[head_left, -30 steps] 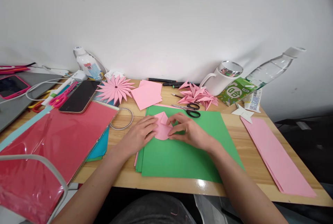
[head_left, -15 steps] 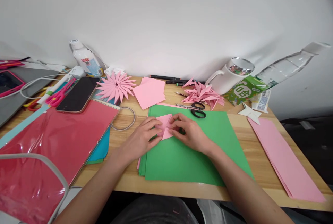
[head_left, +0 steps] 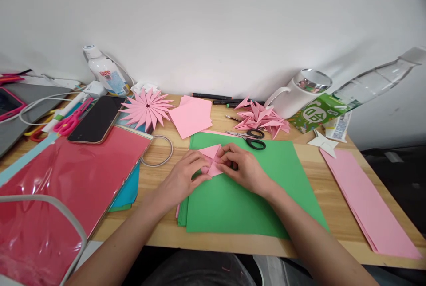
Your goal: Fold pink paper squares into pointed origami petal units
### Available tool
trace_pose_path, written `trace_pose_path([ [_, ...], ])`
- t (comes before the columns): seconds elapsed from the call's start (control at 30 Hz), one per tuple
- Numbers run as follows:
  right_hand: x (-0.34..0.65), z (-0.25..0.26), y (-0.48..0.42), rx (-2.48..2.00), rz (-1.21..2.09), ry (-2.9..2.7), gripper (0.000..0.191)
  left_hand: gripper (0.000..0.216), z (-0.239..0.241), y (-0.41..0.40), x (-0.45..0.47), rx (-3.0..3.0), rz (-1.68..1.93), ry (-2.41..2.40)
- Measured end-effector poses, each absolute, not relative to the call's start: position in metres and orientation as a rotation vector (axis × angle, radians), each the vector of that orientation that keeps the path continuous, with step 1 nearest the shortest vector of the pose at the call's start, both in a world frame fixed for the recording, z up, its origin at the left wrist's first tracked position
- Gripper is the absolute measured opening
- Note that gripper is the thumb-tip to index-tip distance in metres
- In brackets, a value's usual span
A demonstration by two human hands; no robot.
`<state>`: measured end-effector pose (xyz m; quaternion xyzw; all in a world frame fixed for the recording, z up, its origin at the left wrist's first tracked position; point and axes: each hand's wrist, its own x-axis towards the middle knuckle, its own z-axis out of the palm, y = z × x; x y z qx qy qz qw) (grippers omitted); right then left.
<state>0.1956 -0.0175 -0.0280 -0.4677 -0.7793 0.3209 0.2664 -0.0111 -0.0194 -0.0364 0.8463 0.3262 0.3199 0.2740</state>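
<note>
A small folded piece of pink paper lies over the stack of green paper, gripped from both sides. My left hand pinches its left side, thumb at the lower edge and fingers on top. From the right, my right hand holds the other side between thumb and fingertips. Creases and folded flaps show on the paper between the hands; the fingertips cover part of it. Black-handled scissors rest on the green stack's far edge, just beyond my right hand.
Behind lie pink paper squares, a pink paper star wheel and a pile of folded pink pieces. A white mug stands at back right. Pink strips lie right; a tape roll and phone lie left.
My left fingers have shifted slightly right over the pink paper, pressing its left side inward. My right hand keeps its grip. The whole view has moved slightly.
</note>
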Motion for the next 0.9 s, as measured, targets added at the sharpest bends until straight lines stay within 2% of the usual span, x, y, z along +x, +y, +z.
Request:
trace_pose_path([
  [0.77,0.1874,-0.0283,-0.0188,-1.377,0.796,-1.981,0.01,0.01,-0.0428,-0.0163,-0.0109,2.278,0.867,0.838],
  [0.9,0.1875,-0.0287,-0.0185,-1.369,0.795,-1.981,0.01,0.016,-0.0365,-0.0153,-0.0121,2.213,0.839,0.86],
])
